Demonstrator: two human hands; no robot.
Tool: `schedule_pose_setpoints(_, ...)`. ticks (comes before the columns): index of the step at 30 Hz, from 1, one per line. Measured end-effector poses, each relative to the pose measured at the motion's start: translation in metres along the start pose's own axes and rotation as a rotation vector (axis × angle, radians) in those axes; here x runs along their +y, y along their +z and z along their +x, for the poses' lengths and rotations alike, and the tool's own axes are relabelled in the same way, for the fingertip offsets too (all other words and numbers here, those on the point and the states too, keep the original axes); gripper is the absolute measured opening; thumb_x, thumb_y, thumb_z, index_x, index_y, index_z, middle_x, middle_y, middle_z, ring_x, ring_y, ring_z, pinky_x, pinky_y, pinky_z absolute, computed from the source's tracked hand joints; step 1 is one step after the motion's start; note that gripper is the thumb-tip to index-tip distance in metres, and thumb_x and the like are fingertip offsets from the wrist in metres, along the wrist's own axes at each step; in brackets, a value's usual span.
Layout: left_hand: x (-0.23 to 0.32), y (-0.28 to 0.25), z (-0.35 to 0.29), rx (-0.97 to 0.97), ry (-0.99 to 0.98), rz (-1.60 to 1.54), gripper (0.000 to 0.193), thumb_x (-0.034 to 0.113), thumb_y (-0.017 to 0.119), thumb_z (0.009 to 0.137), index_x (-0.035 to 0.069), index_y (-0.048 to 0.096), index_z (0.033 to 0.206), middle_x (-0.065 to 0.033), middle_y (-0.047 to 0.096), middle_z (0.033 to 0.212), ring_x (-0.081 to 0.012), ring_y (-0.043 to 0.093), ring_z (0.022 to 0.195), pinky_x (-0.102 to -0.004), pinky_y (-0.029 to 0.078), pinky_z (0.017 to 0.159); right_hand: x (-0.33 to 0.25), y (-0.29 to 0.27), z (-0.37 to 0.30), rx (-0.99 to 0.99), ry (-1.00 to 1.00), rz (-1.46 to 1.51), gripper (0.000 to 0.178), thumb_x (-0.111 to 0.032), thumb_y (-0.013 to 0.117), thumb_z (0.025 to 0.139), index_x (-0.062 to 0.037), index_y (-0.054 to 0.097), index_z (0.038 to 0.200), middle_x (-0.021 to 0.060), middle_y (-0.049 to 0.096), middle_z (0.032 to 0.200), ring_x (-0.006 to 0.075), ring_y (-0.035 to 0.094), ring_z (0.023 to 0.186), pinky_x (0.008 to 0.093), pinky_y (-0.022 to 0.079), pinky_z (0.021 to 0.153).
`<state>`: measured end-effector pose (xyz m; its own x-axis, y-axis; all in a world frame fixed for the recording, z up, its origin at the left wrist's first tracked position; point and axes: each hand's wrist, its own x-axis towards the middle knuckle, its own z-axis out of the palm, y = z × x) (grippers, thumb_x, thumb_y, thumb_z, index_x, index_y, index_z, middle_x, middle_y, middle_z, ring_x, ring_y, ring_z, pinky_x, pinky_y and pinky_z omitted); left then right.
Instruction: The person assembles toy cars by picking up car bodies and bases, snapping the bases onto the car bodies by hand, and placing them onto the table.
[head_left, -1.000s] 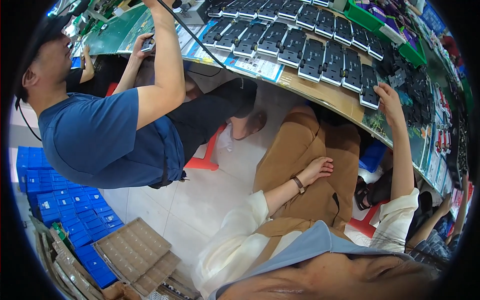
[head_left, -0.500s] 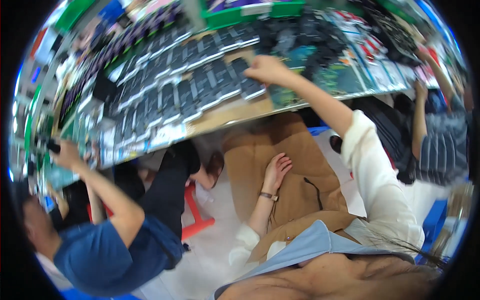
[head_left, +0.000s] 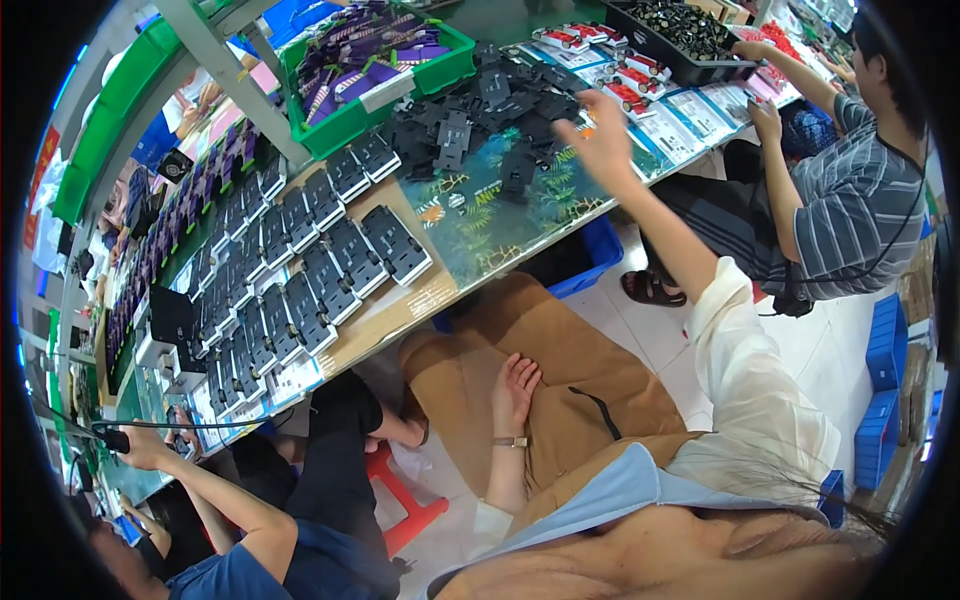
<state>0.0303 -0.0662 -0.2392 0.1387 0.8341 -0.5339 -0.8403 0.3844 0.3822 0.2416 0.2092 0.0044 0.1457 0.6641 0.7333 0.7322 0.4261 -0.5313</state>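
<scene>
My right hand [head_left: 603, 148] is raised over the table, fingers apart, with nothing seen in it. It is beside a loose pile of flat black plastic plates [head_left: 455, 138], close to its right end. Palm up and fingers loosely stretched, my left hand [head_left: 514, 388] lies empty on the brown apron [head_left: 590, 345] over my lap. Left of the pile stand slanting rows of black-and-white plastic units [head_left: 345, 255] on a brown board [head_left: 400, 310]. Beyond my right hand are several red-and-white toy cars [head_left: 630, 88].
A green crate [head_left: 310, 140] of purple parts and a black tray [head_left: 715, 72] of small dark parts stand at the back. A co-worker in a striped shirt [head_left: 850, 215] sits at right; another in blue [head_left: 250, 560] at left holds a black corded tool [head_left: 117, 441].
My right hand has moved right, from the nearest units to beside the black pile, and its closed fingers have spread. My left hand stays in my lap. The view has turned right.
</scene>
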Motion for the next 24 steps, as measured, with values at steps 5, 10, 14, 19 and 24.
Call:
schedule_pose_setpoints(5, 0.002, 0.019, 0.008, -0.028, 0.016, 0.106, 0.035, 0.030, 0.044, 0.093, 0.003, 0.048, 0.117, -0.0107, 0.056, 0.104, -0.0244, 0.052, 0.101, -0.0387, 0.042, 0.093, 0.127, -0.027, 0.020, 0.038, 0.242, -0.400, 0.079, -0.026, 0.078, 0.065, 0.0029, 0.035, 0.124, 0.0252, 0.049, 0.114, 0.0381, 0.045, 0.110, 0.0414, 0.038, 0.093)
schedule_pose_setpoints(10, 0.008, 0.033, -0.006, -0.016, 0.051, 0.236, 0.037, 0.031, 0.042, 0.094, 0.004, 0.047, 0.118, -0.0088, 0.056, 0.105, -0.0217, 0.053, 0.099, -0.0360, 0.043, 0.091, 0.133, -0.032, 0.027, -0.124, 0.476, -0.262, 0.075, -0.028, 0.076, 0.067, -0.0012, 0.035, 0.124, 0.0186, 0.064, 0.085, 0.0332, 0.062, 0.086, 0.0393, 0.046, 0.077)
schedule_pose_setpoints(14, 0.012, 0.048, -0.021, -0.018, 0.091, 0.310, 0.037, 0.032, 0.041, 0.095, 0.004, 0.047, 0.118, -0.0080, 0.056, 0.105, -0.0198, 0.054, 0.098, -0.0343, 0.043, 0.089, 0.125, -0.046, 0.016, -0.091, 0.431, -0.262, 0.070, -0.034, 0.073, 0.070, -0.0041, 0.038, 0.123, 0.0172, 0.065, 0.082, 0.0326, 0.063, 0.080, 0.0393, 0.047, 0.071)
schedule_pose_setpoints(19, 0.033, 0.095, -0.039, -0.126, 0.198, 0.414, 0.038, 0.031, 0.039, 0.096, 0.003, 0.045, 0.122, -0.0083, 0.055, 0.107, -0.0182, 0.054, 0.099, -0.0316, 0.043, 0.089, 0.077, -0.067, -0.020, -0.108, 0.255, -0.123, 0.072, -0.034, 0.074, 0.069, -0.0072, 0.039, 0.126, 0.0186, 0.062, 0.100, 0.0319, 0.062, 0.085, 0.0384, 0.047, 0.076)
schedule_pose_setpoints(24, 0.055, 0.170, -0.043, -0.424, 0.398, 0.290, 0.058, 0.046, 0.026, 0.096, 0.008, 0.022, 0.139, -0.0159, 0.042, 0.130, -0.0265, 0.043, 0.119, -0.0384, 0.033, 0.102, -0.042, -0.100, -0.068, -0.397, 0.243, 0.476, 0.067, -0.005, 0.072, 0.072, 0.0008, 0.036, 0.128, 0.0121, 0.061, 0.102, 0.0156, 0.058, 0.095, 0.0285, 0.045, 0.085)
